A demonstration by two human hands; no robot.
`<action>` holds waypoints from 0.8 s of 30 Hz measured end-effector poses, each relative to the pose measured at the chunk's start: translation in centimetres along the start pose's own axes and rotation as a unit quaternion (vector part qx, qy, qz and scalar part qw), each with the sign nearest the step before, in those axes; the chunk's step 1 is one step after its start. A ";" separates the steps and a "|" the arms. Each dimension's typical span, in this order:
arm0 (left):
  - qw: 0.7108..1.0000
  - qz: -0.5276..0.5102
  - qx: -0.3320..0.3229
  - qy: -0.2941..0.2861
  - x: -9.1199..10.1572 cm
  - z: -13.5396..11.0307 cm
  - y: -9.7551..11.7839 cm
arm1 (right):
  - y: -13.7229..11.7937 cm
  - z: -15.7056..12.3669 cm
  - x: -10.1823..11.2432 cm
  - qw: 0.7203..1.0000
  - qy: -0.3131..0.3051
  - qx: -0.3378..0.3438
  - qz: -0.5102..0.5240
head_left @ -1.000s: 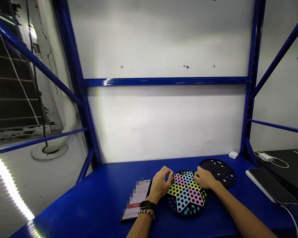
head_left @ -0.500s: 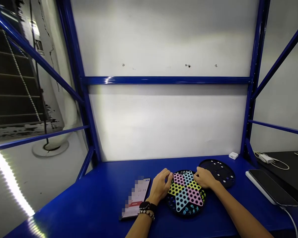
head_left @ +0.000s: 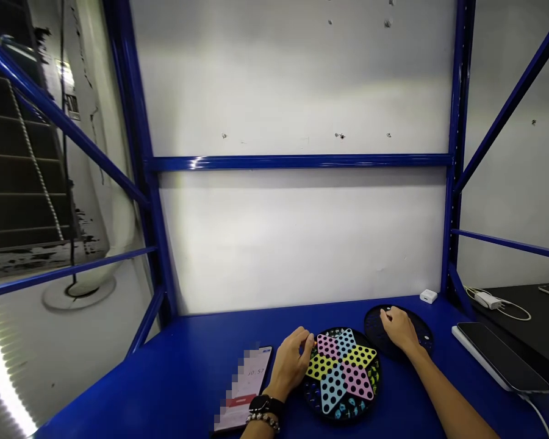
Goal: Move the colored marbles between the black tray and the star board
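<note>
A round black Chinese checkers board (head_left: pixel 344 370) with a pink, blue and yellow star full of holes lies on the blue table. Small blue and yellow-green pieces show in its rim compartments. My left hand (head_left: pixel 291 362) is at the board's left edge, fingers curled and thumb close to the forefinger; what they hold, if anything, is too small to make out. Over the round black lid (head_left: pixel 421 345) behind the board, my right hand (head_left: pixel 399 328) has its fingers bent together. It covers part of the lid and its white spots; anything in its fingertips is hidden.
To the left lies a phone (head_left: pixel 246 390) with a lit, partly pixelated screen. At right, a dark-screened phone (head_left: pixel 503 356) rests on a white slab with a cable. A small white box (head_left: pixel 428 296) stands near the blue frame post (head_left: pixel 457 152). Behind is a white panel.
My right hand has moved from the board's upper right to above the black lid. My left hand stays by the board's left edge. The view has tipped up slightly.
</note>
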State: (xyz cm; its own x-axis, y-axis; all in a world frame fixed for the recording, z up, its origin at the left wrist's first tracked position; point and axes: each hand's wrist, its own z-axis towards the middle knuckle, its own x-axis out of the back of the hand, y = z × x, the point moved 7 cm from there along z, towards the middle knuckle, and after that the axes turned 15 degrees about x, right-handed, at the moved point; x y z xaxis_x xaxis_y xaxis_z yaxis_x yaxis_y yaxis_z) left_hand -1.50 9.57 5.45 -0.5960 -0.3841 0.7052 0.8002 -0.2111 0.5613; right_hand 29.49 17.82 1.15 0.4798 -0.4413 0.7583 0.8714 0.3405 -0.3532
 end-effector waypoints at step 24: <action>1.000 0.006 0.006 -0.003 -0.2 -0.1 -0.1 | -9.4 -9.0 1.3 0.994 -0.084 0.070 -0.020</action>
State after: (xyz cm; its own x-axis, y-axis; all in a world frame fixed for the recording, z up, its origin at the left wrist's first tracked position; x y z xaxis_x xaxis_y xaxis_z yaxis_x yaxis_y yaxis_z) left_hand -1.44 9.55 5.25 -0.5860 -0.3806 0.7153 0.8070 -0.1945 0.5576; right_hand 22.85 6.52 0.51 0.4116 -0.3154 0.8551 0.8606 0.4434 -0.2507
